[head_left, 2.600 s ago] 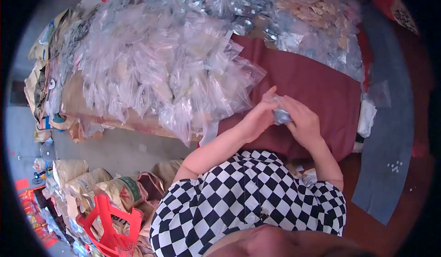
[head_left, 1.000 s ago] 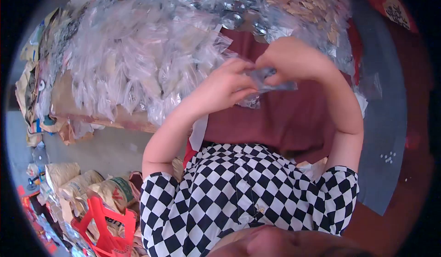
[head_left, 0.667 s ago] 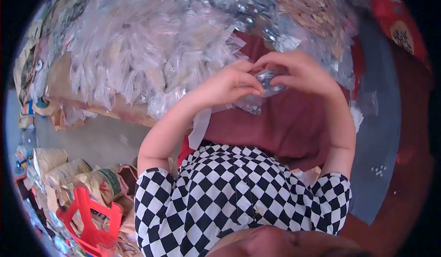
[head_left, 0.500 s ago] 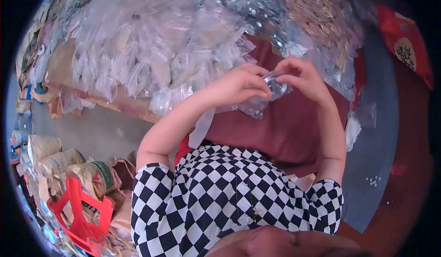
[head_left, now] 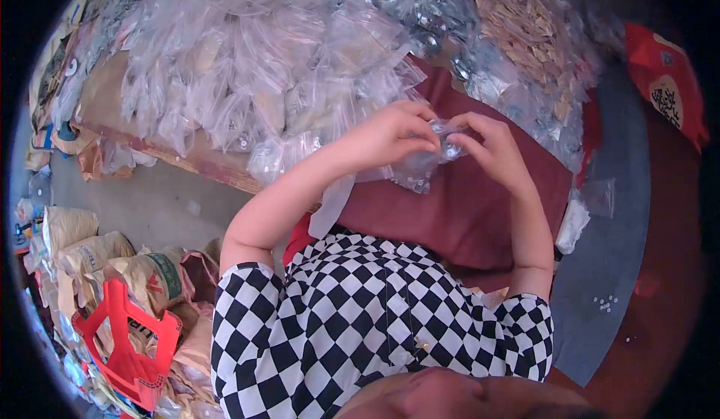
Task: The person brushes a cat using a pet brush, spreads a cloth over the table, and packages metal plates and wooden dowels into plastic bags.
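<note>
Above the dark red cloth (head_left: 495,209), both hands meet at a small clear plastic bag (head_left: 416,172) with small bright pieces in it. My left hand (head_left: 405,134) pinches the bag's upper part between thumb and fingers. From the other side, my right hand (head_left: 487,142) has its thumb and forefinger closed on the same bag. What exactly lies between the fingertips is blurred by shine. Just left of the hands, another filled clear bag (head_left: 277,157) rests at the edge of a large heap of clear bags (head_left: 247,67).
Brown pieces (head_left: 525,29) are heaped at the back right. A red bag with black writing (head_left: 667,89) lies far right. On the left floor stand brown paper sacks (head_left: 157,276) and a red plastic stool (head_left: 124,344). Small white pieces (head_left: 604,302) lie on the grey mat (head_left: 592,336).
Both hands have shifted slightly, my right hand a little down and left. The bag's shiny upper part shows less between them. The view has tilted slightly.
</note>
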`<state>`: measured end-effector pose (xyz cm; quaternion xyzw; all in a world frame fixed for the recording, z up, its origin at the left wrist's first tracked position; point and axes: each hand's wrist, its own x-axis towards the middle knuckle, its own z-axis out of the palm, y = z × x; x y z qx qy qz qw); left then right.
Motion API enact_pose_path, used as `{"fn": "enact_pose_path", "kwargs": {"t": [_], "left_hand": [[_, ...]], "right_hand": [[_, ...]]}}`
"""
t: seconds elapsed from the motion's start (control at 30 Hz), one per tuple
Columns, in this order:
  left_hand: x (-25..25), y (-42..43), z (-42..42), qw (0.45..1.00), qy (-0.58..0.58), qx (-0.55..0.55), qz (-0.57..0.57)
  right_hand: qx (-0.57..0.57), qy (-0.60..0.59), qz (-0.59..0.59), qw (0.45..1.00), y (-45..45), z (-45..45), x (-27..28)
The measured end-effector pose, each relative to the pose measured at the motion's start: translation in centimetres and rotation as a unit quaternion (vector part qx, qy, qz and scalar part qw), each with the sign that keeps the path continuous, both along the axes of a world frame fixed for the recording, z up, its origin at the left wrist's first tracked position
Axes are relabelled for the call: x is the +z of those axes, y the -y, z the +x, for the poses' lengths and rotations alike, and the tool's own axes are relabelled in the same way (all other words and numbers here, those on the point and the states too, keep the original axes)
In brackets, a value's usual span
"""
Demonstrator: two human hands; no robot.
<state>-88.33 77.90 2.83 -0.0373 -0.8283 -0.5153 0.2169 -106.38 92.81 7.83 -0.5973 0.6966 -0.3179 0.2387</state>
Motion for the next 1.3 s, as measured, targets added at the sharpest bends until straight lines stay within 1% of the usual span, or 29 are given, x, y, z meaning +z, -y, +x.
{"fn": "enact_pose_path", "kwargs": {"t": [0.03,0.17,0.23,0.27,0.33,0.37,0.43,0.47,0.53,0.57,0.63,0.67,0.7,0.73,0.77,0.83,0.87,0.9,0.97,1.0,1.07,1.1,1.13,1.17,1.2,1.23,1.27,1.3], "left_hand": [[0.1,0.1,0.1,1.000,0.013,-0.012,0.000],[0.4,-0.6,0.1,1.000,0.022,-0.011,0.002],[0.3,-1.2,0.0,1.000,0.017,-0.012,-0.007],[0.2,-1.5,0.0,1.000,0.018,-0.012,-0.008],[-0.3,-2.1,0.0,0.998,0.021,-0.029,-0.049],[-0.5,-2.0,0.1,0.998,0.021,-0.028,-0.050],[-0.8,-1.8,0.5,0.999,0.012,-0.024,-0.023],[-0.7,-1.7,0.9,0.999,0.013,-0.020,-0.023],[-0.1,-1.6,1.8,0.999,0.001,0.025,-0.042],[-0.1,-1.4,2.2,0.999,0.002,0.026,-0.042],[-0.1,-1.2,2.6,0.998,-0.013,0.034,-0.055],[-0.1,-1.3,2.5,0.998,-0.014,0.027,-0.056],[-0.1,-1.7,2.5,0.998,-0.014,0.026,-0.057],[-0.1,-2.1,2.5,0.998,-0.013,0.025,-0.058],[0.2,-2.5,2.6,0.998,-0.012,0.017,-0.057],[1.3,-3.3,2.9,0.994,0.000,-0.014,-0.108],[1.5,-3.4,3.1,0.994,0.004,-0.022,-0.109],[1.7,-3.2,3.4,0.994,-0.009,-0.011,-0.108],[2.1,-2.8,4.1,0.994,-0.018,-0.002,-0.110],[2.2,-2.8,4.6,0.993,0.006,0.011,-0.121],[2.2,-2.6,5.3,0.990,0.034,0.022,-0.133],[2.0,-2.6,5.5,0.984,0.054,0.034,-0.169],[1.9,-2.5,5.6,0.975,0.072,0.048,-0.204],[2.3,-2.3,5.7,0.975,0.073,0.047,-0.206],[3.0,-2.1,5.7,0.964,0.058,0.060,-0.253],[3.6,-2.0,5.7,0.951,0.044,0.074,-0.298],[3.8,-2.1,5.6,0.950,0.044,0.075,-0.299],[4.0,-2.2,5.5,0.950,0.054,0.068,-0.300]], "right_hand": [[0.037,-0.015,-0.028,0.999,-0.2,0.0,0.0],[0.068,-0.003,-0.015,0.998,0.1,-0.7,0.3],[0.190,-0.115,-0.023,0.975,0.7,-0.2,1.0],[0.190,-0.114,-0.024,0.975,0.8,0.0,0.6],[0.269,-0.225,0.082,0.933,0.8,0.4,-0.2],[0.269,-0.225,0.081,0.933,0.7,0.5,-0.2],[0.237,-0.129,0.054,0.961,0.0,0.9,0.0],[0.241,-0.128,0.053,0.961,-0.4,1.1,0.5],[0.121,-0.097,-0.049,0.987,-1.6,1.2,2.3],[0.122,-0.096,-0.050,0.987,-2.0,1.2,2.7],[0.175,-0.159,0.003,0.972,-2.9,1.0,3.2],[0.184,-0.151,-0.021,0.971,-3.2,1.4,1.8],[0.176,-0.151,-0.020,0.973,-3.2,2.1,0.8],[0.204,-0.177,-0.016,0.963,-3.1,2.9,0.0],[0.232,-0.201,-0.011,0.952,-3.0,3.5,-0.5],[0.229,-0.217,-0.015,0.949,-3.1,4.0,-0.7],[0.234,-0.236,-0.020,0.943,-3.2,4.0,-0.8],[0.227,-0.232,-0.023,0.946,-3.4,4.0,-0.5],[0.146,-0.231,-0.093,0.957,-3.7,3.6,1.0],[0.144,-0.228,-0.095,0.958,-4.0,3.4,1.5],[0.076,-0.257,-0.049,0.962,-4.6,3.3,1.9],[0.073,-0.255,-0.050,0.963,-4.8,3.5,1.4],[0.076,-0.229,-0.079,0.967,-5.0,3.7,0.5],[0.079,-0.204,-0.107,0.970,-5.1,3.9,-0.1],[0.078,-0.204,-0.108,0.970,-5.2,4.0,-0.4],[0.074,-0.175,-0.108,0.976,-5.3,4.2,-0.6],[0.070,-0.146,-0.108,0.981,-5.3,4.3,-0.8],[0.070,-0.146,-0.109,0.981,-5.2,4.4,-1.2]]}}
